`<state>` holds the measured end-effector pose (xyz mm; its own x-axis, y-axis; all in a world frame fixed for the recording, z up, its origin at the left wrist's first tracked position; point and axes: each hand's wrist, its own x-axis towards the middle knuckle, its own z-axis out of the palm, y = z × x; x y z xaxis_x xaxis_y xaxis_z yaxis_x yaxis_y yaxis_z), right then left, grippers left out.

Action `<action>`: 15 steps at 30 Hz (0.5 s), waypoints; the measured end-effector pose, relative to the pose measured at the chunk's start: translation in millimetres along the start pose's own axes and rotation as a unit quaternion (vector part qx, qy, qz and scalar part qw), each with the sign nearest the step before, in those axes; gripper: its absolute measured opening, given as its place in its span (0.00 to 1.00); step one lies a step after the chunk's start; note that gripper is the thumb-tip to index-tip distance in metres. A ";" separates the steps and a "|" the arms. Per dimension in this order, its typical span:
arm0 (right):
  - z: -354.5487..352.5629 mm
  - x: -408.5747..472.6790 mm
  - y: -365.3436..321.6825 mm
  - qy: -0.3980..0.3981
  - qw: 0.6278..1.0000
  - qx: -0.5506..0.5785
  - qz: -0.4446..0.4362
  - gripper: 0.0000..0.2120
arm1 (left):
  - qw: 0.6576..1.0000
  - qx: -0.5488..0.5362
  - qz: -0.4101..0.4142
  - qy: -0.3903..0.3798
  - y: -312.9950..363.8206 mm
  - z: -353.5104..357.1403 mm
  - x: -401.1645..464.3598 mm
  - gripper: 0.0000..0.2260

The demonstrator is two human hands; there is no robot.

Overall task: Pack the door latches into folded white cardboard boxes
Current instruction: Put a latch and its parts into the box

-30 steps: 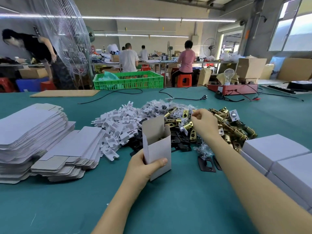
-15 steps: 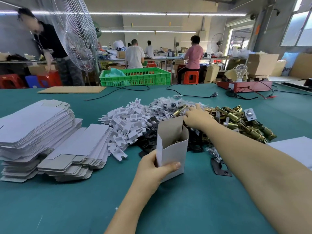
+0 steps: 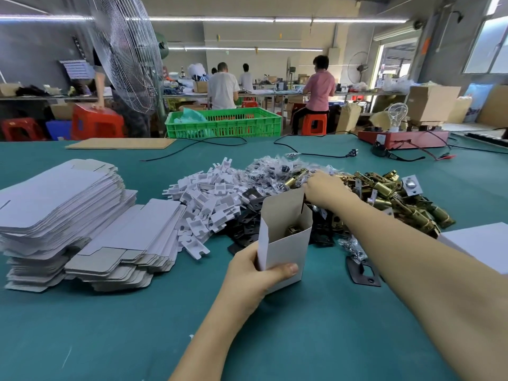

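My left hand (image 3: 253, 276) grips an open folded white box (image 3: 286, 243) upright on the green table, thumb across its front. A brass latch (image 3: 292, 229) lies inside it. My right hand (image 3: 325, 191) reaches past the box's raised flap, and its fingers curl down into a pile of small clear bags of screws (image 3: 275, 171). What the fingers hold is hidden. A heap of brass door latches (image 3: 398, 199) lies to the right of that hand.
White plastic inserts (image 3: 209, 199) and black strike plates (image 3: 247, 224) lie behind the box. Stacks of flat box blanks (image 3: 55, 204) stand at the left, closed white boxes (image 3: 478, 243) at the right edge. One loose black plate (image 3: 362, 270) lies near my right forearm. People work at far benches.
My right hand moved left from the brass latch heap, past the box's flap, onto the bagged screws. A brass latch now shows inside the box. My left hand kept hold of the box.
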<state>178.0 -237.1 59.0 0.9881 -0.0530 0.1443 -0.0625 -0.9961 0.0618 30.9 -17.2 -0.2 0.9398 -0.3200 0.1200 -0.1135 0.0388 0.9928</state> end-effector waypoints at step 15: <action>-27.5 -52.7 18.7 0.245 0.850 0.440 0.156 0.09 | 1.000 0.009 -0.004 0.013 1.8 3.2 -0.1 0.16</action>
<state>120.9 -251.0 79.7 0.7528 -0.5028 0.4248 0.0321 -0.6166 -0.7867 29.6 -20.2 1.6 0.9487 -0.2960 0.1113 -0.1109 0.0181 0.9937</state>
